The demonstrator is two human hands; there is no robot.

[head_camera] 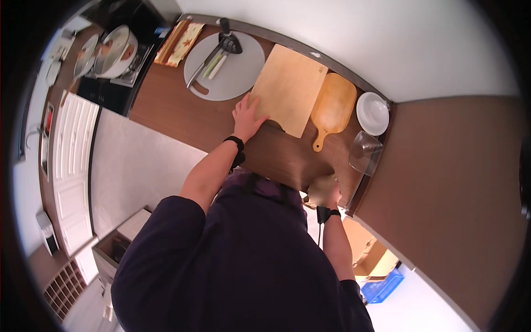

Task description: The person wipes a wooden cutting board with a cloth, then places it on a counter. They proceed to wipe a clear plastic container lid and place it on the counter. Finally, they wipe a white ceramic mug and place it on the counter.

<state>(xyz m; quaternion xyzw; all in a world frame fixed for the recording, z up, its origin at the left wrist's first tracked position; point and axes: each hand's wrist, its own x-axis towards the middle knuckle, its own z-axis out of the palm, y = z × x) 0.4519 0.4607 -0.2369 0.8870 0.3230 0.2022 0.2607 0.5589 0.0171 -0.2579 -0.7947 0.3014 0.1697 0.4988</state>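
My left hand (247, 117) lies with its fingers spread on the lower left edge of a rectangular wooden cutting board (288, 89). Near the counter's front right edge, my right hand (332, 193) is at a blurred, brownish object (321, 191); whether it grips this cannot be made out. Left of the rectangular board, a round grey cutting board (249, 54) bears a knife (203, 68), a black-handled utensil (230, 42) and pieces of green and white vegetable (217, 68). A paddle-shaped wooden board (334, 101) lies to the right of the rectangular one.
White dishes (372, 113) are stacked at the counter's right end, beside a clear container (365, 153). A patterned cloth (178, 43) lies at the left, near a cooktop with a lidded pot (116, 54). A brown panel (439, 166) bounds the counter's right side.
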